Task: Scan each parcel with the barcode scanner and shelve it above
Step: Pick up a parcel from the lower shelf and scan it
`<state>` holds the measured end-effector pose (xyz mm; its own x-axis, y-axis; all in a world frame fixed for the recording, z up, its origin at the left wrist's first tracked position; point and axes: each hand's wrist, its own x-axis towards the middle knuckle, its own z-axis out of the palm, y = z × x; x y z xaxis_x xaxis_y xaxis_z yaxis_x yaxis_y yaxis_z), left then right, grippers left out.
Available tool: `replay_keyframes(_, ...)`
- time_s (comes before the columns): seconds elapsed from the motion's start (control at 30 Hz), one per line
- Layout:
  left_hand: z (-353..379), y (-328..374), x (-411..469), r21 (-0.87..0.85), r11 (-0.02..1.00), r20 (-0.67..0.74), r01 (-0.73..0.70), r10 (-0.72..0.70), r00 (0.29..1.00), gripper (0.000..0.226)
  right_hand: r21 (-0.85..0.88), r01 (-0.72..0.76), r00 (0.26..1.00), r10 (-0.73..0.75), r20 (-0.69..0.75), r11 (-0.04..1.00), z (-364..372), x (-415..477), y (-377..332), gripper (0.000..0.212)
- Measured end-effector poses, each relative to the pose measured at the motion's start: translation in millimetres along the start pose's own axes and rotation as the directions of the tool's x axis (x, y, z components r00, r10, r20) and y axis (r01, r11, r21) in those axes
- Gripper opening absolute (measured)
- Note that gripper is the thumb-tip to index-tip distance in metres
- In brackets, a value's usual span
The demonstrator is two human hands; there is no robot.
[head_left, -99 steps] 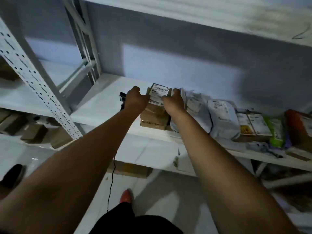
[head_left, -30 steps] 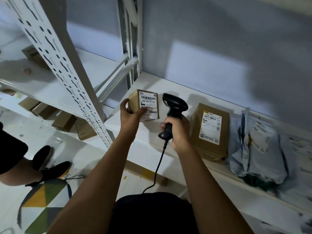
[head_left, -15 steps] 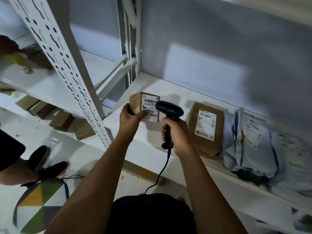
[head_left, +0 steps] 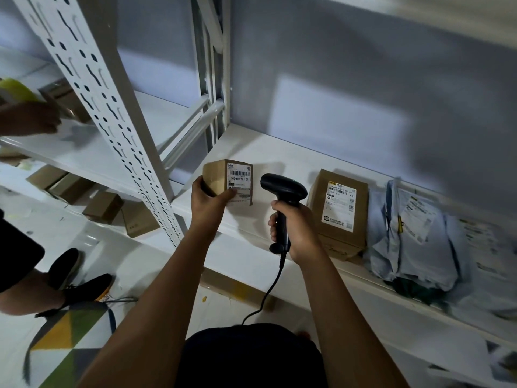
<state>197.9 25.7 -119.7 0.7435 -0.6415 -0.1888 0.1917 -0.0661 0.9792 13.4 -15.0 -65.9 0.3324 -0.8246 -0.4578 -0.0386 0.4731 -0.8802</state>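
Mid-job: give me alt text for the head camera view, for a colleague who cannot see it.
The left hand holds a small cardboard parcel, barcode label facing the camera, while the right hand grips a black corded scanner beside it, above a white shelf. Further right on the shelf lie a larger labelled box and grey mailer bags.
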Motion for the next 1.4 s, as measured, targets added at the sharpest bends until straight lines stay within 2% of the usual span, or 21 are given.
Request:
replay_keyframes(0.37,-2,-2,5,0.034,0.999,-0.014,-0.004,0.005,1.0,0.071,0.015,-0.047,0.998,0.046,0.031,0.999,-4,2,-2,0.016)
replay_keyframes(0.67,1,-7,7,0.035,0.999,0.0,0.02,-0.02,1.0,0.072,0.019,-0.027,0.999,0.026,0.048,0.999,-6,4,0,0.017)
replay_keyframes(0.87,4,-8,8,0.016,0.999,-0.009,0.045,-0.045,0.999,0.062,0.04,-0.041,0.999,0.04,0.032,0.998,-7,5,2,0.015)
replay_keyframes(1.07,4,-8,9,0.008,0.998,-0.019,0.063,-0.063,0.998,0.065,0.046,-0.048,0.999,0.047,0.023,0.998,-9,10,6,0.013)
replay_keyframes(1.27,6,-9,8,0.007,0.996,0.0,0.087,-0.087,0.996,0.052,0.043,-0.069,0.998,0.07,-0.004,0.997,-11,20,16,0.013)
replay_keyframes(1.4,8,-11,9,0.014,0.99,0.012,0.137,-0.138,0.99,0.057,0.062,-0.079,0.996,0.081,-0.044,0.995,-9,34,25,0.008)
